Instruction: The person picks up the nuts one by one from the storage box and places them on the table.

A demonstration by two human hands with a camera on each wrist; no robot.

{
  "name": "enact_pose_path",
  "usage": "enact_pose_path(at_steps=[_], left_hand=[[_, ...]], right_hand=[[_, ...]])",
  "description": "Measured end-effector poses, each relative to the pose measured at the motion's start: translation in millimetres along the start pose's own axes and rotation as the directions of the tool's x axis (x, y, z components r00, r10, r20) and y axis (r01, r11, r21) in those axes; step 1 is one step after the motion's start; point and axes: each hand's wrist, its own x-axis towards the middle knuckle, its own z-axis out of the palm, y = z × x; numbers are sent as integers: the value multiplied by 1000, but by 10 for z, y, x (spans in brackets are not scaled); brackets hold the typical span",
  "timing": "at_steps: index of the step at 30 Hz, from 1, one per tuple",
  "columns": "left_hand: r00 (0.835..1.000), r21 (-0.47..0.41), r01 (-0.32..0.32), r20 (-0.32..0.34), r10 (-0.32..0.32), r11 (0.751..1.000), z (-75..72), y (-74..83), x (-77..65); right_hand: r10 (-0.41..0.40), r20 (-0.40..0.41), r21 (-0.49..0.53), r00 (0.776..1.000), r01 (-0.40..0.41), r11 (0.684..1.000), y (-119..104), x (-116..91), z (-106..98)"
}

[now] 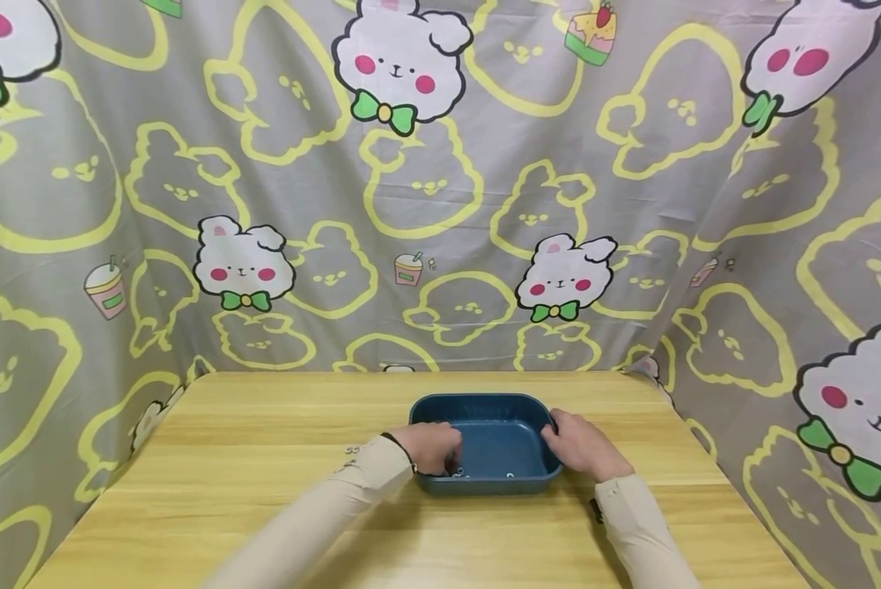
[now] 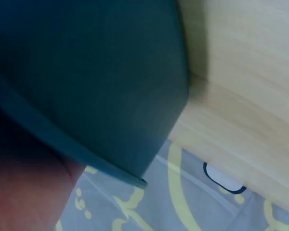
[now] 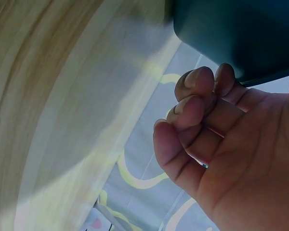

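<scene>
A dark blue plastic box (image 1: 497,446), rounded at the corners and without a lid, stands on the wooden table. My left hand (image 1: 434,446) reaches over its left side, fingers bent down to the floor of the box. Small silvery pieces (image 1: 460,473) lie by those fingertips; whether any is pinched is hidden. Another small piece (image 1: 510,475) lies near the front wall. My right hand (image 1: 586,446) holds the right rim, thumb on the inner side. In the right wrist view its fingers (image 3: 188,113) curl outside the box wall (image 3: 221,38).
Two or so small silvery rings (image 1: 352,450) lie on the table (image 1: 263,417) left of the box, near the left sleeve (image 1: 337,499). A grey patterned cloth (image 1: 440,196) hangs behind the table and along both sides.
</scene>
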Motion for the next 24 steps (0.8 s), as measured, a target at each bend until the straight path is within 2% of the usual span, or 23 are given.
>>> enact_pose_path(at_steps=[6,14,24], left_hand=[[999,20,-23,-32,24,1000,45,15,72],[994,29,-93,-54,94,995,89,26,147],[998,12,-19,-54,19,1000,78,71,155]], right_hand=[[1,0,6,1000,-1,1000,-9,7,2],[7,0,6,1000,-7,1000,-4,2,13],[12,-2,4,1000,-12,1000,-27,-9,-11]])
